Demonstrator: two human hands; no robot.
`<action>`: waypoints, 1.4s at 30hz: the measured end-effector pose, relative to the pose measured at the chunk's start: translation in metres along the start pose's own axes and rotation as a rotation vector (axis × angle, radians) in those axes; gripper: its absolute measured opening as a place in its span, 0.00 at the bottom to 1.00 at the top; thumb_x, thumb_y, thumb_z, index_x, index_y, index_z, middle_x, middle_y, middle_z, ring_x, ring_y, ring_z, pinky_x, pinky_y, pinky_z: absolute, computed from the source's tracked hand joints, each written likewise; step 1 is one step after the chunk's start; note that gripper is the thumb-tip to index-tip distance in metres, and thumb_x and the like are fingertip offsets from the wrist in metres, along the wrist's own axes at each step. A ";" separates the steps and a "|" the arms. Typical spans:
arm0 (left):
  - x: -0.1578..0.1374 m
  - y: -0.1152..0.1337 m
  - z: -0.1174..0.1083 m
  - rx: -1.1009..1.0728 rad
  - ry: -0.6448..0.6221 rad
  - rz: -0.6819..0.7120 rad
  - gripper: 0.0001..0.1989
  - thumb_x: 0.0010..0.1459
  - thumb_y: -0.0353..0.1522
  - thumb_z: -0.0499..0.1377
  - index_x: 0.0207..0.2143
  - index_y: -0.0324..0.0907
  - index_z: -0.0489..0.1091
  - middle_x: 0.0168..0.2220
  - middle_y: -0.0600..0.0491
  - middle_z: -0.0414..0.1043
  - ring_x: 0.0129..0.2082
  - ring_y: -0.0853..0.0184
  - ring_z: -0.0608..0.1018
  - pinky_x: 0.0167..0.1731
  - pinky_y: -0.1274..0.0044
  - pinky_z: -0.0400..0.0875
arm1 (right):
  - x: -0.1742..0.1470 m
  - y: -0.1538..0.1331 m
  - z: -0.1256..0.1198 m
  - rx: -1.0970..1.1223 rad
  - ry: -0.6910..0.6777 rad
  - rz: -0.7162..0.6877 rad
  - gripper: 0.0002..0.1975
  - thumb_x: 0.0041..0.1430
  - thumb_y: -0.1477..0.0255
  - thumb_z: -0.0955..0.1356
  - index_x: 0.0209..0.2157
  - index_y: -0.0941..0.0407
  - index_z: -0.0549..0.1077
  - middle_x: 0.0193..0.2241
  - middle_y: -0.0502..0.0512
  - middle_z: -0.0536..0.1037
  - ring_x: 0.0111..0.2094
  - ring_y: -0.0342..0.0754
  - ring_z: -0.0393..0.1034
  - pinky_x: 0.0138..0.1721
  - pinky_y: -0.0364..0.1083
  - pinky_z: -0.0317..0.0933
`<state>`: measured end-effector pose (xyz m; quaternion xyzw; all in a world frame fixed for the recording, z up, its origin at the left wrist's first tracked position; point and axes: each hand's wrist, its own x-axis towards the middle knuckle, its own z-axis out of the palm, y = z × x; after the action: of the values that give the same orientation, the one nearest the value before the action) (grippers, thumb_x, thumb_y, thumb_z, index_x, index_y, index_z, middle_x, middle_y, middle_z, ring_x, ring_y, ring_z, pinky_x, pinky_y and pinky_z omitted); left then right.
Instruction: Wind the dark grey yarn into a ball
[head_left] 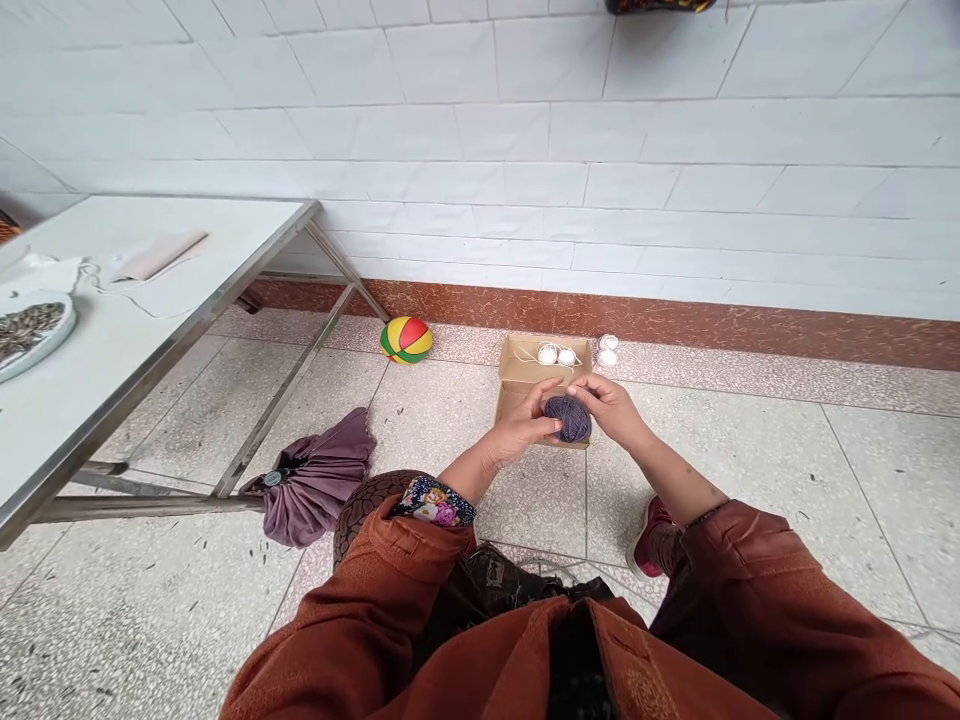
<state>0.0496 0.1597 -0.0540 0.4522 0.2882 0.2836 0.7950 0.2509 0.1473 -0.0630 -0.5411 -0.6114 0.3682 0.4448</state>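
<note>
A dark purple-grey ball of yarn (570, 418) is held up in front of me, above an open cardboard box (512, 398) on the floor. My left hand (523, 425) grips the ball from its left side, thumb in front and fingers behind. At the ball's upper right, my right hand (606, 405) has thumb and index finger pinched together; a strand of the yarn between them is too fine to make out. Two white yarn balls (556, 355) lie against the box's raised lid, with loose white thread around them. Two more white balls (607, 350) rest on the floor right of the box.
A white table (247, 225) with metal legs stands at the left, bearing a plate of seeds (64, 325) and a folded pinkish cloth (161, 256). Below it a purple folded umbrella (319, 480) leans near the legs. A colourful ball (406, 340) sits by the tiled wall (480, 190).
</note>
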 end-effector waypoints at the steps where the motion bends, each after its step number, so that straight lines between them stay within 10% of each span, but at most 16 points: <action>1: -0.001 0.002 0.001 -0.056 -0.031 -0.001 0.38 0.49 0.35 0.69 0.62 0.52 0.63 0.48 0.50 0.72 0.41 0.65 0.77 0.38 0.74 0.72 | -0.001 0.004 0.001 0.000 -0.013 0.027 0.15 0.64 0.58 0.67 0.31 0.54 0.74 0.26 0.50 0.75 0.29 0.47 0.68 0.33 0.46 0.63; 11: 0.007 0.002 0.002 -0.298 0.182 0.034 0.24 0.50 0.33 0.69 0.48 0.43 0.66 0.47 0.47 0.76 0.44 0.62 0.81 0.47 0.69 0.73 | -0.021 0.006 -0.001 -0.144 -0.104 -0.038 0.13 0.67 0.63 0.63 0.33 0.53 0.75 0.29 0.51 0.77 0.31 0.48 0.70 0.35 0.46 0.63; 20: 0.015 -0.016 -0.002 0.057 0.468 0.034 0.26 0.49 0.39 0.71 0.46 0.42 0.65 0.48 0.47 0.72 0.44 0.64 0.77 0.42 0.71 0.73 | -0.022 -0.015 -0.004 -0.061 -0.323 -0.133 0.13 0.66 0.60 0.67 0.37 0.53 0.78 0.29 0.51 0.78 0.29 0.46 0.70 0.33 0.45 0.63; 27: 0.006 -0.013 0.007 0.276 0.125 0.008 0.40 0.55 0.39 0.68 0.66 0.48 0.55 0.49 0.47 0.70 0.41 0.64 0.75 0.36 0.74 0.71 | -0.007 -0.012 -0.017 -0.067 -0.028 -0.175 0.11 0.65 0.61 0.69 0.34 0.52 0.79 0.31 0.53 0.79 0.34 0.49 0.72 0.39 0.48 0.65; 34: -0.003 0.000 0.011 -0.017 -0.210 -0.009 0.34 0.59 0.41 0.66 0.66 0.51 0.62 0.54 0.44 0.72 0.41 0.62 0.80 0.38 0.73 0.70 | -0.003 0.018 -0.015 0.032 0.052 0.084 0.14 0.60 0.58 0.69 0.31 0.54 0.76 0.27 0.50 0.75 0.29 0.47 0.67 0.34 0.46 0.62; 42: 0.003 0.003 0.007 -0.278 -0.006 0.058 0.29 0.53 0.34 0.69 0.55 0.45 0.64 0.52 0.46 0.74 0.39 0.63 0.82 0.42 0.71 0.72 | -0.014 0.020 0.005 -0.062 -0.051 0.021 0.12 0.64 0.63 0.64 0.31 0.54 0.73 0.28 0.52 0.76 0.32 0.49 0.70 0.35 0.47 0.63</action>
<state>0.0559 0.1592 -0.0487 0.3468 0.2306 0.3421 0.8423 0.2529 0.1364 -0.0853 -0.5515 -0.6280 0.3672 0.4082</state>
